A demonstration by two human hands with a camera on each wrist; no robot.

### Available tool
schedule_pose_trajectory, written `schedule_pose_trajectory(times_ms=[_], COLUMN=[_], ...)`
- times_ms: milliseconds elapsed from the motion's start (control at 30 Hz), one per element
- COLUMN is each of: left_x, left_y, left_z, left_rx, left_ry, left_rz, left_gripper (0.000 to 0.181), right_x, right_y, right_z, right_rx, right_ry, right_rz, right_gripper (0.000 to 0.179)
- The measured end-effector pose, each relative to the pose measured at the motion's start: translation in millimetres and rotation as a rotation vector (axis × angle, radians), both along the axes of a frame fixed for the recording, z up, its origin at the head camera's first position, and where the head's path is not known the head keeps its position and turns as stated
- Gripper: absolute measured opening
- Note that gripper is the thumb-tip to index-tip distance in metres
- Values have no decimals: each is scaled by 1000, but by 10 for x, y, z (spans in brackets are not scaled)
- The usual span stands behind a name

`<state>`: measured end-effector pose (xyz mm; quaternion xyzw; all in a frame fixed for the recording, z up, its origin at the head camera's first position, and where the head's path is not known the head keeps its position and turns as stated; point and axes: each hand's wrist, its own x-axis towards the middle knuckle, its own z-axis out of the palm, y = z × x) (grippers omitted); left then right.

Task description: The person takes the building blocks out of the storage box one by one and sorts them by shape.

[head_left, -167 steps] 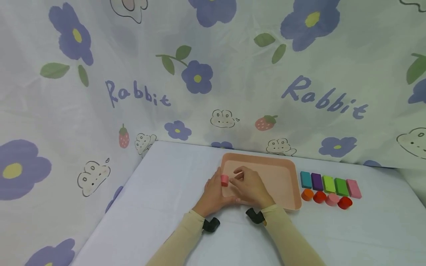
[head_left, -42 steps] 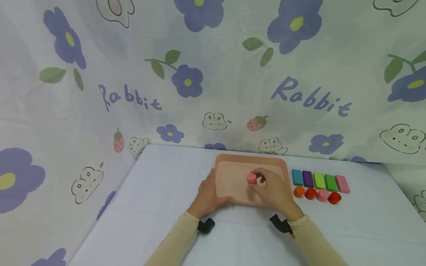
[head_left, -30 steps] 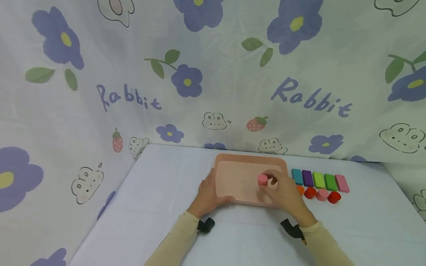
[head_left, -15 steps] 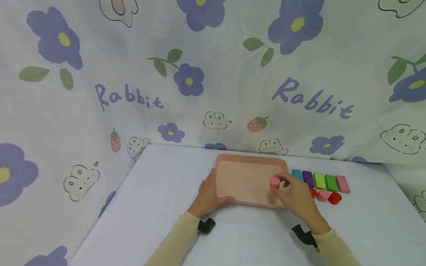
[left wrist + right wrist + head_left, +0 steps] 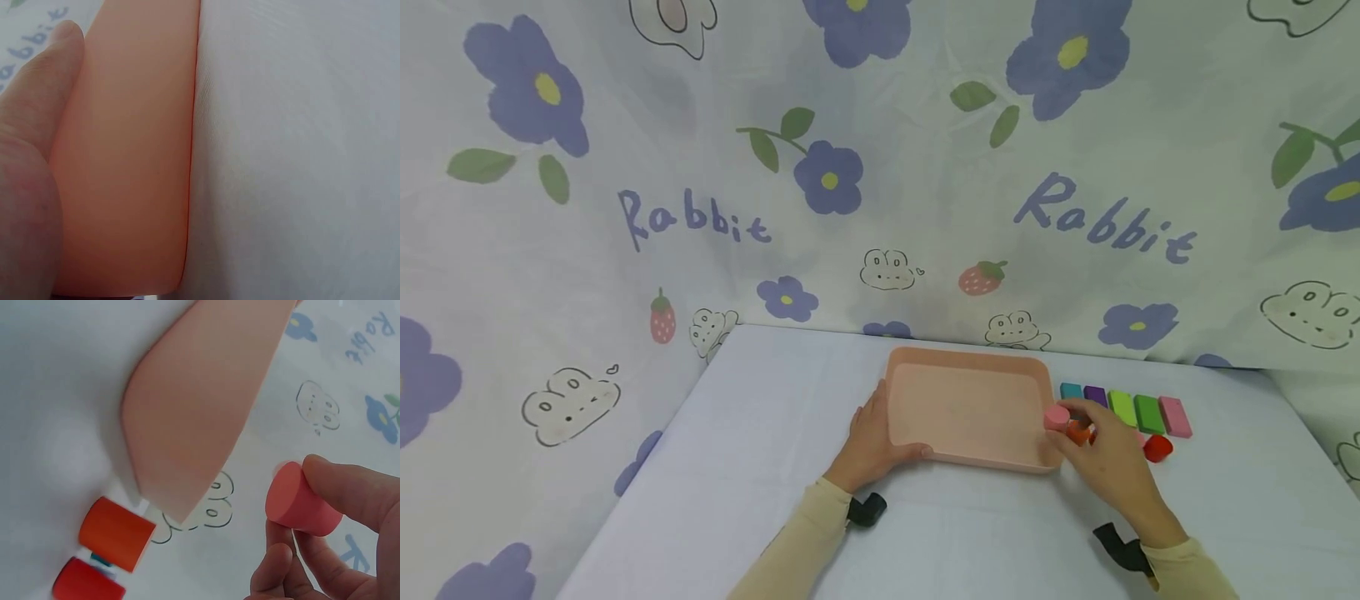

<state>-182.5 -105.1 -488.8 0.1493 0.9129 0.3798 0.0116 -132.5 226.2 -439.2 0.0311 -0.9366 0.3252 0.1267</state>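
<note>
Between thumb and fingertips my right hand (image 5: 1112,471) pinches a pink cylinder block (image 5: 1056,417), at the right rim of the peach tray (image 5: 966,404). The right wrist view shows this pink cylinder (image 5: 303,500) held clear of the table, beyond the tray's outer wall (image 5: 187,406). My left hand (image 5: 872,446) rests against the tray's front left corner, fingers extended along the left side and thumb at the front rim. In the left wrist view its thumb (image 5: 44,81) lies along the tray wall (image 5: 131,156). Nothing lies in the tray's visible part.
Right of the tray stand a teal block (image 5: 1071,390), a purple block (image 5: 1096,396), a yellow-green block (image 5: 1122,408), a green block (image 5: 1148,414) and a pink block (image 5: 1176,416). Before them an orange cylinder (image 5: 117,533) and red cylinders (image 5: 1157,448) form a row, partly behind my right hand.
From the tray's left side, my right hand has carried the pink cylinder rightward across the tray to its right rim. My left hand has stayed at the tray's corner.
</note>
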Motion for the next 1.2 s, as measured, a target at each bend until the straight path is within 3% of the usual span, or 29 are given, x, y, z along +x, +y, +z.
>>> schedule_pose_trajectory(times_ms=[467,900,1200], left_x=[-18,-19,-37], left_y=[0,1,3], left_z=[6,62,62], left_rx=[-3,-1,-10], left_ry=[5,-4,-26], left_rz=[-4,-7,3], left_gripper=[124,122,123], right_x=[96,173,184], right_y=[337,643,816], right_z=[-62,-85,-108], right_rx=[-9,74,93], right_ry=[48,34,74], right_rz=[-83,-205,-231], right_gripper=[50,54,52])
